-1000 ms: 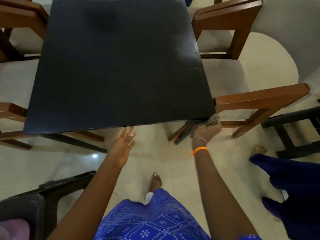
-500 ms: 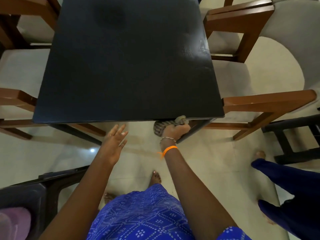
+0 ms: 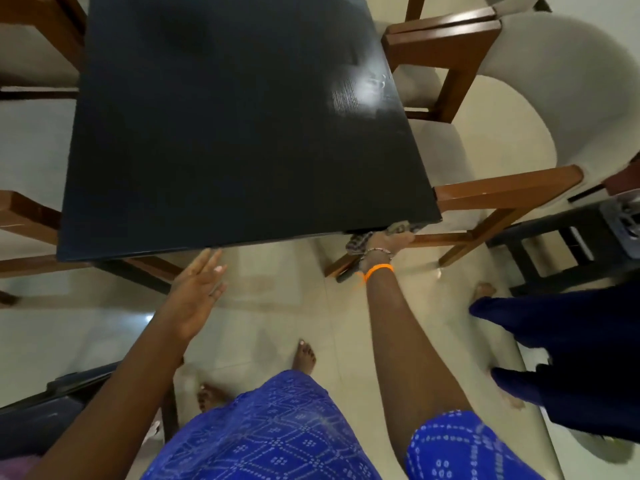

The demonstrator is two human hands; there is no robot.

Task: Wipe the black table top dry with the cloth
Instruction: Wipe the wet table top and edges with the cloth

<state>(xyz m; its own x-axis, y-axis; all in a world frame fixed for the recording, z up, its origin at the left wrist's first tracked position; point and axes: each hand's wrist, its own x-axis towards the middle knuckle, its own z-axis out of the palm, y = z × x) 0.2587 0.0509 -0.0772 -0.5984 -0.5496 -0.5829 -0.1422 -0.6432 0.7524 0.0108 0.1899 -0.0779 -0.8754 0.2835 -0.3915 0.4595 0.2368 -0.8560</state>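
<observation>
Right hand (image 3: pixel 386 241) closed on cloth (image 3: pixel 360 243) at counter (image 3: pixel 242 133) near edge, right corner. Left hand (image 3: pixel 197 292) open, empty. Wooden chair (image 3: pixel 502 192) alongside.

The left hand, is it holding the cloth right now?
No, the left hand is open and empty near the table edge; the cloth is in the right hand.

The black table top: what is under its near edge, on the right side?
The right hand presses a checked cloth against the black table top edge. Its fingers and part of the cloth are hidden underneath.
</observation>
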